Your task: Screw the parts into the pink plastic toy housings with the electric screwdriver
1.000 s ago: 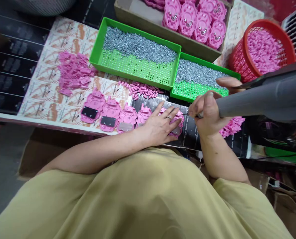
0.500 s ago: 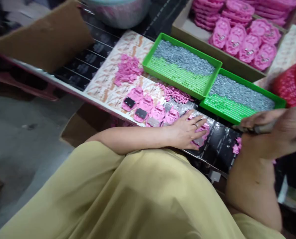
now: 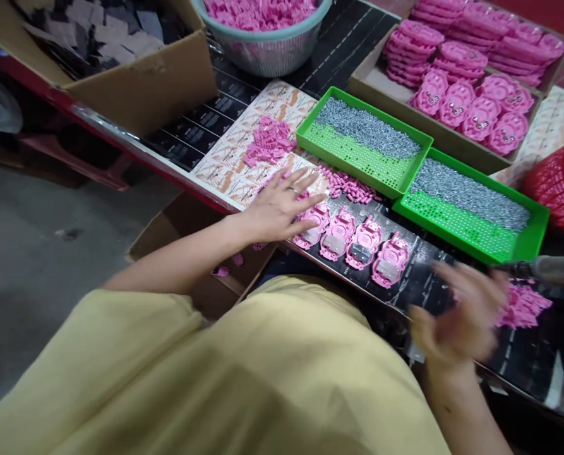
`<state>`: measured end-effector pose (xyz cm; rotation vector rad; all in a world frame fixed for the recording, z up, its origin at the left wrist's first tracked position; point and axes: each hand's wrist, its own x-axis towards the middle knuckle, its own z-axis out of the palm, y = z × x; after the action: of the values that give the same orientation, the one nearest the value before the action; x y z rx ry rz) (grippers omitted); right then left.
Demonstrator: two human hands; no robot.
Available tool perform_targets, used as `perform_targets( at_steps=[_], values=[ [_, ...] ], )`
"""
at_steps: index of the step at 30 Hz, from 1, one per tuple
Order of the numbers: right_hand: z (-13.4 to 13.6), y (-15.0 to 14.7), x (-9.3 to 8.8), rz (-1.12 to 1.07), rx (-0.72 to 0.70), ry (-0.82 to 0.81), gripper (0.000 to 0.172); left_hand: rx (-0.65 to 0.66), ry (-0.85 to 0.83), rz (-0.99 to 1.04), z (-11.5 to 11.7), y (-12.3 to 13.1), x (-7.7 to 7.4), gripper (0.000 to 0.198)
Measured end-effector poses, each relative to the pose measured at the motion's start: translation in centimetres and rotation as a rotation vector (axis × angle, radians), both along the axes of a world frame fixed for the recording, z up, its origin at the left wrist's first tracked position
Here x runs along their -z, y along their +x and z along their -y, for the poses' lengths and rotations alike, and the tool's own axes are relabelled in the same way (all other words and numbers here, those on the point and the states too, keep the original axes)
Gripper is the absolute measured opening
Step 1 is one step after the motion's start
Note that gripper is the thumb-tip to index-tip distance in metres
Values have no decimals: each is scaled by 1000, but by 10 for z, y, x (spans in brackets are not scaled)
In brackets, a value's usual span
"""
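My left hand (image 3: 282, 208) is spread flat over the left end of a row of pink plastic casings, partly hiding some of them. Several casings (image 3: 364, 243) to its right lie open along the table edge, most with a grey or dark plate fitted at the lower end. The nearest to my right hand is a pink casing (image 3: 390, 260) with a grey plate. Blurred by motion, my right hand (image 3: 466, 316) hovers over the front edge with fingers apart and nothing visible in it. Just behind it is a grey powered screwdriver (image 3: 554, 270), apart from the palm.
Two green trays (image 3: 364, 167) (image 3: 475, 237) hold small metal screws. Pink bits lie in piles (image 3: 270, 140) (image 3: 352, 184) (image 3: 523, 306). Behind stand a carton (image 3: 371, 85) of stacked pink casings, a basin (image 3: 272, 54), a red basket (image 3: 554, 186) and a carton (image 3: 153, 95) of plates.
My left hand has moved left along the casing row, uncovering those on the right. My right hand has let go of the screwdriver and come down toward the table edge. The view has shifted.
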<state>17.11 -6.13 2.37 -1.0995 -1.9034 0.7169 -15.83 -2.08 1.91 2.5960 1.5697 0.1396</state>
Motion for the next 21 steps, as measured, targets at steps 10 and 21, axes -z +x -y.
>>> perform_targets(
  at_steps=[10,21],
  values=[
    [6,-73,41,918,-241,208,58,-60,34,-32,59,-72,25,55],
    [-4,-215,22,327,-803,572,41,-645,361,151,162,-171,15,28]
  ],
)
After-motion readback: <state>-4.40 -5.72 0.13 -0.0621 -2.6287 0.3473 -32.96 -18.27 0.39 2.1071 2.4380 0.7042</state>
